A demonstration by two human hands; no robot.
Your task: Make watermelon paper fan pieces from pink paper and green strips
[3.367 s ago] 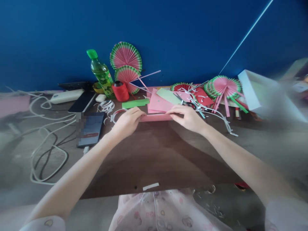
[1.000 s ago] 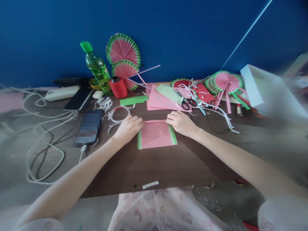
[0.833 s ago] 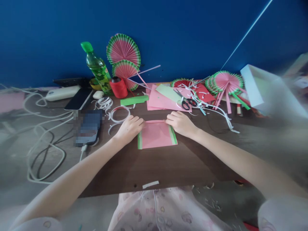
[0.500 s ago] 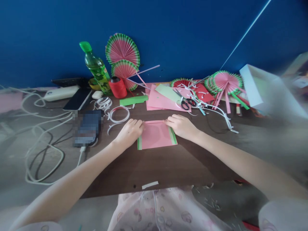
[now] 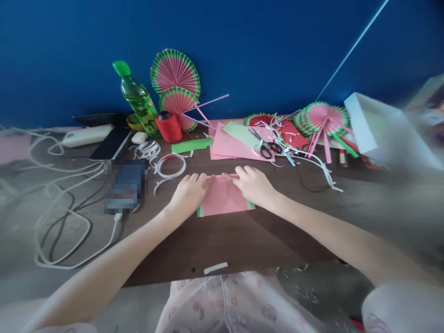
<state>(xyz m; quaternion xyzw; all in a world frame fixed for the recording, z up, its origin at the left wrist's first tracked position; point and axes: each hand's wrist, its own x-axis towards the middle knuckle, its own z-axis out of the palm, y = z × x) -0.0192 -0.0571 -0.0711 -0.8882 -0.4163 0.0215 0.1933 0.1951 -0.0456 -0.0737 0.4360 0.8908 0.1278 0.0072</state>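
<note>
In the head view, the pink paper point(image 5: 224, 201) lies mid-frame on the surface point(image 5: 222, 245), its upper edge folded. The left hand point(image 5: 190, 192) touches the fold's left part, the right hand point(image 5: 254, 186) its right; whether either pinches it, I cannot tell. Scissors point(image 5: 266, 151) lie right of centre, above.

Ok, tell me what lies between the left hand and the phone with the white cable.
In the head view, a curved white strip lies between the left hand and the phone, with a white ring just behind it.
</note>
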